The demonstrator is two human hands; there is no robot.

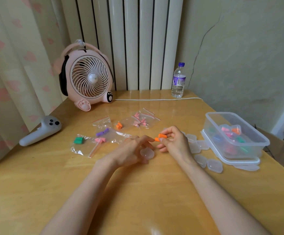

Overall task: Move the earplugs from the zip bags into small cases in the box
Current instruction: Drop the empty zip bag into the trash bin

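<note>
My right hand (173, 141) pinches two orange earplugs (160, 137) just above the table. My left hand (131, 150) rests beside it, holding a small clear case (147, 153) on the wood, and its fingertip reaches toward the earplugs. Several zip bags (104, 131) lie beyond my hands with green, pink, purple and orange earplugs inside. A clear plastic box (234, 134) at the right holds several small cases filled with coloured earplugs. Several more small cases (205, 158) lie loose between my right hand and the box.
A pink desk fan (87, 77) stands at the back left, its white cable (154, 99) running right along the table. A water bottle (178, 80) stands at the back. A grey controller (41, 130) lies at the left edge. The box sits on its lid (239, 160).
</note>
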